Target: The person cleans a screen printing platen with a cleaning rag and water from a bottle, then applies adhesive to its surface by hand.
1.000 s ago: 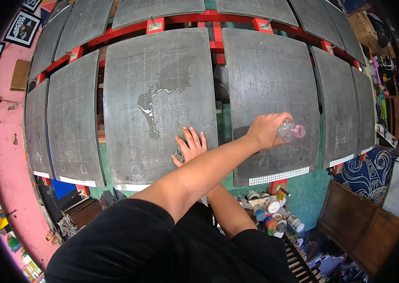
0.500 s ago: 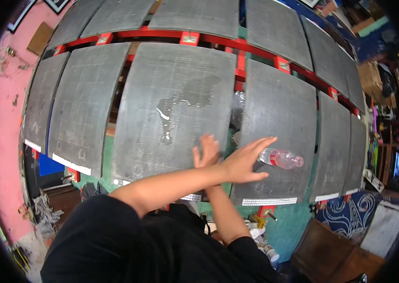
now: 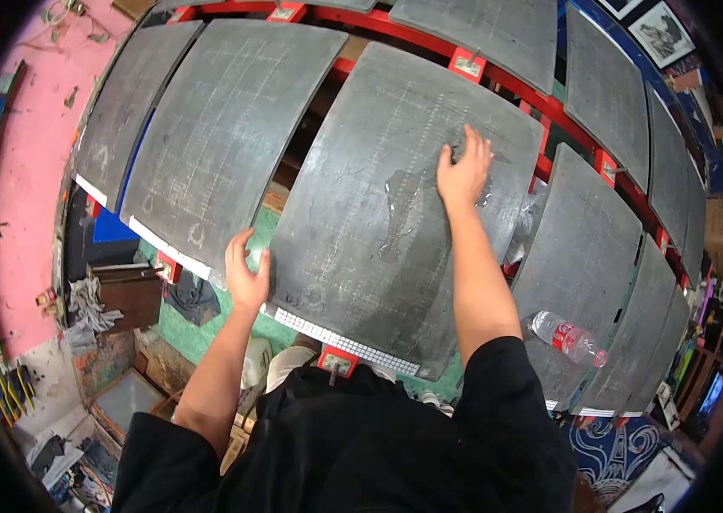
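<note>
My right hand (image 3: 465,171) is over the wide middle grey board (image 3: 340,231), its fingers spread at the upper end of a wet patch (image 3: 402,205). Nothing shows in it. At the lower left corner of that same board is my left hand (image 3: 247,274), open, thumb and fingers apart, beside the gap to the neighbouring board (image 3: 224,120). On the board to the right (image 3: 579,248), a clear plastic bottle (image 3: 566,336) with a red label lies on its side, apart from both hands.
Red metal frame bars (image 3: 430,41) run between the rows of grey boards. A white gridded strip (image 3: 344,342) edges the middle board near my body. Crumpled grey cloth (image 3: 90,306) hangs at the left, by a pink wall (image 3: 41,197). Dark cloth (image 3: 193,297) lies below the boards.
My arms have uncrossed: the left hand moved from near the bottle to the middle board's left corner, and the right hand moved up to the wet patch. The view swung left.
</note>
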The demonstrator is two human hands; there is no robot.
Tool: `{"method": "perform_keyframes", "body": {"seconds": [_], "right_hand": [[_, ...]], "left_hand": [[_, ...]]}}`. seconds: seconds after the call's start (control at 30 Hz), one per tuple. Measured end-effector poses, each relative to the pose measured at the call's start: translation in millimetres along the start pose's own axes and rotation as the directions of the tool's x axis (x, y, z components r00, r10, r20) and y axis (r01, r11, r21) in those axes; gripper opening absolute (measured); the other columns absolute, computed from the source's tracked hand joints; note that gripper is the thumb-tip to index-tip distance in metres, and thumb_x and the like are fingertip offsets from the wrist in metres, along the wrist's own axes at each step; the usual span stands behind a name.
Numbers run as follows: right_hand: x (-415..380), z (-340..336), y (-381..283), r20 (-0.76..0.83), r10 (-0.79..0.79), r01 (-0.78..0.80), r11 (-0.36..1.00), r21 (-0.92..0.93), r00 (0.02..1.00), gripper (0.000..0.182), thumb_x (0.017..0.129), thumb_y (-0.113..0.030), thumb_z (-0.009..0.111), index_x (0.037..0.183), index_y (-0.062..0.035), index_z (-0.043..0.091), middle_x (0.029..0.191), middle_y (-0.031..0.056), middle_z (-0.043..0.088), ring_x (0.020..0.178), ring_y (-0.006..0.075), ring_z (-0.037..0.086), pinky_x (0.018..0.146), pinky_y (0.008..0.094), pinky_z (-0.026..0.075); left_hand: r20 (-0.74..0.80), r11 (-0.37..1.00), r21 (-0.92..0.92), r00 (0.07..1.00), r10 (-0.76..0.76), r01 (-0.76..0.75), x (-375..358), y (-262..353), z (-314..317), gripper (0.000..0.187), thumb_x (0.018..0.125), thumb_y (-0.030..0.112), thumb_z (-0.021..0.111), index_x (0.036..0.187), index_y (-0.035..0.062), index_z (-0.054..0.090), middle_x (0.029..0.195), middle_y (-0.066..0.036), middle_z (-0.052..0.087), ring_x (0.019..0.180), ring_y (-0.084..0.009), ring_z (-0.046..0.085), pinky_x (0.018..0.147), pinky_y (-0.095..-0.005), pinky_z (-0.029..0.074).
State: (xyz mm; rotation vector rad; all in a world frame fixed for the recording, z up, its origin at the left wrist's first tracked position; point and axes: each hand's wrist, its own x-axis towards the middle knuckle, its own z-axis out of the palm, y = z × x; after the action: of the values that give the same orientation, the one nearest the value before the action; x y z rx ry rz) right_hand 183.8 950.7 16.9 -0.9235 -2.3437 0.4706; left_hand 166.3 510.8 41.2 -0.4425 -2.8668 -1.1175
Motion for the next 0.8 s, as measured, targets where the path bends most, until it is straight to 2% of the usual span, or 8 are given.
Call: {"method": "perform_keyframes", "body": {"seconds": [0.03,0.1,0.2,0.33,0.5,0.57,0.67,0.8], "right_hand": [[-9.7,1.8,-12.1,0.018,-0.009,0.009,1.000,-0.007,1.000,0.053,0.092,-0.017,0.070,0.143,-0.0101,0.057,0.152,0.0193,0.053,0.146,0.0436,0.043,0.123,0.0519,0.033],[-27.0,0.1,-31.4,-0.006,-0.153,0.150,0.952,0.268,0.988,0.046,0.092,-0.011,0.068,0.137,-0.0104,0.061,0.150,0.0173,0.055,0.143,0.0431,0.047,0.120,0.0505,0.038],[-50.7,2.9,-33.1,0.104,-0.343,0.332,0.937,0.107,0.934,0.040,0.091,-0.010,0.069,0.132,-0.0102,0.065,0.150,0.0150,0.055,0.138,0.0427,0.051,0.114,0.0489,0.044],[-69.0,-30.5,-45.4,0.217,-0.233,0.136,0.912,0.386,0.948,0.042,0.090,-0.019,0.077,0.130,-0.0103,0.066,0.148,0.0141,0.057,0.131,0.0410,0.058,0.107,0.0477,0.051],[-62.3,-29.9,-35.7,0.095,-0.051,0.030,0.978,0.206,0.994,0.053,0.090,-0.025,0.079,0.138,-0.0126,0.062,0.151,0.0187,0.052,0.143,0.0415,0.048,0.118,0.0514,0.040],[-64.7,-27.4,-41.2,0.142,-0.184,0.182,0.983,0.029,0.972,0.055,0.091,-0.026,0.077,0.141,-0.0132,0.060,0.153,0.0200,0.050,0.146,0.0445,0.043,0.122,0.0552,0.035],[-83.0,-21.1,-50.0,0.195,-0.210,0.176,0.969,0.176,0.958,0.034,0.093,-0.013,0.070,0.128,-0.0154,0.069,0.151,0.0197,0.052,0.141,0.0427,0.048,0.116,0.0510,0.042],[-120.3,-36.6,-60.0,0.331,-0.539,0.371,0.811,0.452,0.774,0.033,0.092,0.001,0.064,0.121,-0.0143,0.072,0.143,0.0173,0.059,0.131,0.0427,0.056,0.111,0.0480,0.048]], "left_hand": [[0.027,0.999,-0.021,0.999,-0.035,0.036,5.9,3.7,3.2,0.048,0.093,0.010,0.069,0.139,0.0059,0.057,0.137,-0.018,0.059,0.127,-0.0376,0.057,0.105,-0.0474,0.048],[0.086,0.999,-0.040,0.996,-0.027,0.030,24.5,15.2,11.1,0.050,0.094,0.014,0.068,0.141,0.0071,0.055,0.137,-0.018,0.059,0.125,-0.0385,0.059,0.103,-0.0488,0.050],[0.173,1.000,-0.010,0.985,-0.013,0.015,35.7,29.8,37.3,0.054,0.097,0.024,0.066,0.146,0.0098,0.049,0.138,-0.019,0.059,0.122,-0.0407,0.061,0.100,-0.0508,0.051],[0.289,0.981,0.163,0.945,-0.152,0.108,41.3,40.8,46.8,0.060,0.099,0.037,0.062,0.151,0.0148,0.043,0.133,-0.023,0.064,0.116,-0.0443,0.065,0.097,-0.0533,0.052],[0.310,0.955,0.269,0.928,-0.209,0.125,41.2,37.5,49.3,0.063,0.097,0.041,0.062,0.151,0.0167,0.042,0.116,-0.025,0.072,0.106,-0.0461,0.068,0.092,-0.0559,0.052],[0.295,0.958,0.264,0.935,-0.194,0.115,41.0,36.4,50.0,0.064,0.096,0.042,0.062,0.152,0.0168,0.042,0.111,-0.025,0.073,0.105,-0.0463,0.068,0.090,-0.0569,0.052],[0.315,0.953,0.273,0.924,-0.218,0.132,41.6,38.0,48.6,0.064,0.097,0.042,0.061,0.152,0.0170,0.041,0.113,-0.025,0.072,0.105,-0.0464,0.068,0.091,-0.0569,0.052],[0.321,0.941,0.308,0.915,-0.244,0.142,41.8,37.8,50.1,0.065,0.097,0.041,0.061,0.154,0.0175,0.040,0.119,-0.025,0.071,0.106,-0.0472,0.068,0.093,-0.0570,0.051]]}}
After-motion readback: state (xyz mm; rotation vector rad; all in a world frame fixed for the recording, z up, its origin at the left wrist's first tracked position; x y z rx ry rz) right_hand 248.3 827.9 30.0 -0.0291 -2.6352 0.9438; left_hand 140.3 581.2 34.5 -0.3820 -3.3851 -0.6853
